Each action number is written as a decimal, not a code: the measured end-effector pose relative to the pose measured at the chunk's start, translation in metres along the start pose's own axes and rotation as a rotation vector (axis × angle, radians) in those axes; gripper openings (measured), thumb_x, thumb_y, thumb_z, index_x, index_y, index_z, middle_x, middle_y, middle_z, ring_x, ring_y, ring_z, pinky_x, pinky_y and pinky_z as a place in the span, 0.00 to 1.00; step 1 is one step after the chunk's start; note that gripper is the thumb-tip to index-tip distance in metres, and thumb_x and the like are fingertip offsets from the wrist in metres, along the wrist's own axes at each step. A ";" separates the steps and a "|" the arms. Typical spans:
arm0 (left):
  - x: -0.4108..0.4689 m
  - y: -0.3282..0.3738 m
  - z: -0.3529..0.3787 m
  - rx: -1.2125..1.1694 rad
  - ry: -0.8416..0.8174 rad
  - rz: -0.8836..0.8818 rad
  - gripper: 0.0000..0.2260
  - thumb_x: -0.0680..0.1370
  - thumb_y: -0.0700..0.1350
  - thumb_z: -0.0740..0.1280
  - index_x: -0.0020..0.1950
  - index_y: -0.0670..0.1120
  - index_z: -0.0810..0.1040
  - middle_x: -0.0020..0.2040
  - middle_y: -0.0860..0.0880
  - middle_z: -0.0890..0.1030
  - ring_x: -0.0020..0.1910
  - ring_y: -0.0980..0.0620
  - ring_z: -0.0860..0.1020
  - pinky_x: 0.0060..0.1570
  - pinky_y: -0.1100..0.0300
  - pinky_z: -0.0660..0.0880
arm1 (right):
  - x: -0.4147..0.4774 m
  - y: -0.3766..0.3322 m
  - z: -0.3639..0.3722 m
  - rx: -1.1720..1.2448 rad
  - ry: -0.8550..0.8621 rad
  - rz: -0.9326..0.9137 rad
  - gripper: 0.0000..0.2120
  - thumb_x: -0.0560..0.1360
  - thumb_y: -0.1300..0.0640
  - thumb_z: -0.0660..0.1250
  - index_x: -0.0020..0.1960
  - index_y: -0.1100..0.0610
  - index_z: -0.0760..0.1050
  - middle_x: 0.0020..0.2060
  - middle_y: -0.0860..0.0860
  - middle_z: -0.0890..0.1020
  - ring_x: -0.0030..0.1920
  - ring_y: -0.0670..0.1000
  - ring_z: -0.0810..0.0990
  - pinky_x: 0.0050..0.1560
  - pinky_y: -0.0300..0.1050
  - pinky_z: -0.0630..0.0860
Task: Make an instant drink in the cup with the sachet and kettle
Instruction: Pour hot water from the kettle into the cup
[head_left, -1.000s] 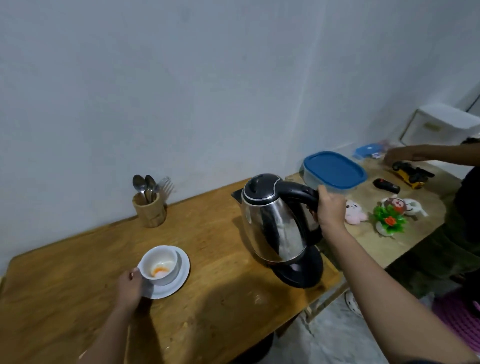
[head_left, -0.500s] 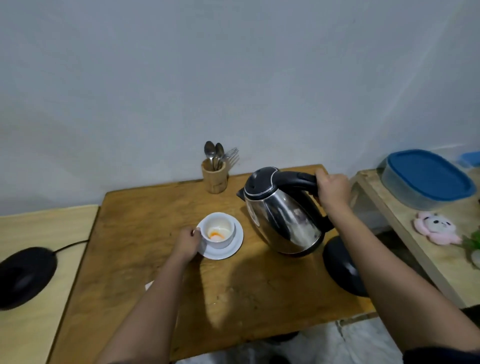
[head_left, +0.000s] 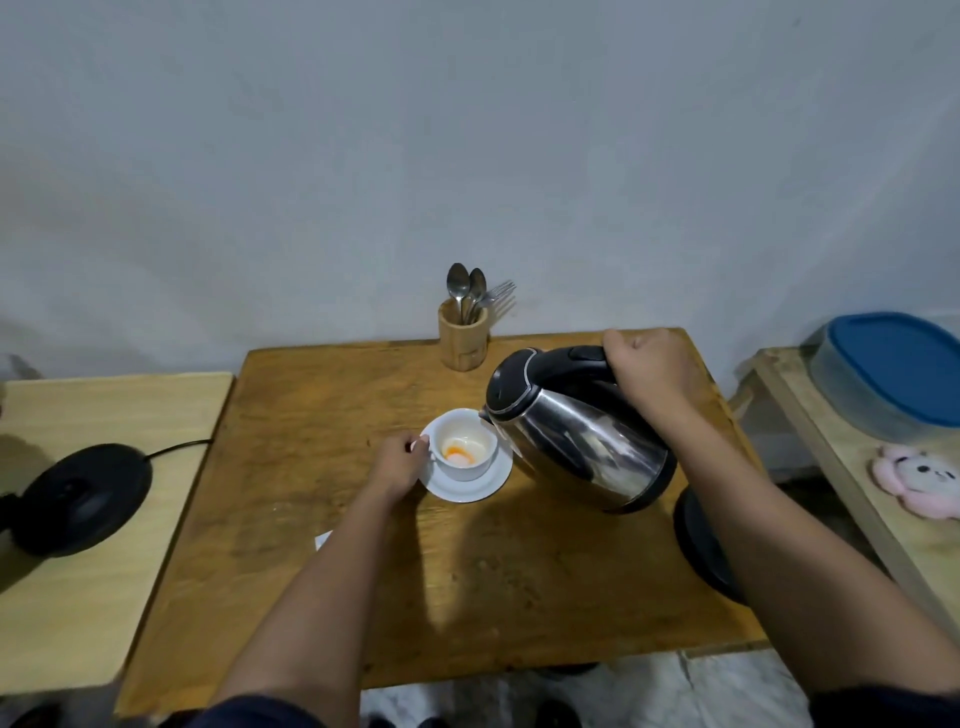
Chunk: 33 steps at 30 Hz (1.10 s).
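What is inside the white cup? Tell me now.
The cup holds an orange and white patch at its bottom, likely powder. The kettle spout reaches over the rim, hiding that edge. No stream of water shows.

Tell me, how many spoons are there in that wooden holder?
2 spoons show, both standing bowl-up in the wooden holder: the left spoon and the right spoon, beside a fork. Smaller pieces could be hidden inside.

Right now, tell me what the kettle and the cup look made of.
Kettle: likely polished stainless steel, mirror reflections on its body; lid and handle look black plastic, matte. Cup: probably glazed ceramic, white and smooth, though white plastic cannot be ruled out.
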<state>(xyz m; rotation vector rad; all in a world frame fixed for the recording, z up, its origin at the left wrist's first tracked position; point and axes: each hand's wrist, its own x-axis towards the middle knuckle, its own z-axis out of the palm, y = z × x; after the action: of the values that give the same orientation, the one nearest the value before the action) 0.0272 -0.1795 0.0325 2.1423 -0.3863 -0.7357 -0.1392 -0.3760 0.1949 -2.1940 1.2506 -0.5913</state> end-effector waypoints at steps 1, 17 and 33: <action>-0.001 0.000 0.000 -0.002 0.005 0.004 0.11 0.79 0.44 0.59 0.45 0.39 0.77 0.41 0.42 0.76 0.41 0.47 0.72 0.40 0.56 0.66 | 0.000 -0.001 0.001 -0.007 -0.007 -0.004 0.23 0.72 0.52 0.60 0.21 0.55 0.58 0.19 0.49 0.60 0.21 0.50 0.58 0.26 0.41 0.53; -0.007 0.001 -0.004 -0.008 -0.016 0.070 0.11 0.80 0.41 0.57 0.50 0.42 0.79 0.46 0.44 0.78 0.46 0.46 0.73 0.46 0.57 0.68 | 0.001 -0.014 0.016 -0.144 -0.049 -0.118 0.21 0.71 0.52 0.59 0.21 0.54 0.57 0.19 0.48 0.59 0.21 0.51 0.58 0.26 0.39 0.54; -0.008 0.008 -0.005 0.096 -0.037 0.042 0.12 0.80 0.42 0.56 0.52 0.40 0.78 0.46 0.44 0.77 0.45 0.46 0.73 0.45 0.57 0.67 | -0.004 -0.011 0.016 -0.121 -0.054 -0.142 0.21 0.71 0.54 0.59 0.21 0.54 0.58 0.19 0.48 0.60 0.22 0.50 0.59 0.27 0.40 0.57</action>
<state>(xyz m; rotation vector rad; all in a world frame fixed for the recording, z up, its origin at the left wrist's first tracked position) 0.0240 -0.1771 0.0440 2.2063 -0.4935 -0.7470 -0.1242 -0.3635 0.1892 -2.3980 1.1361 -0.5195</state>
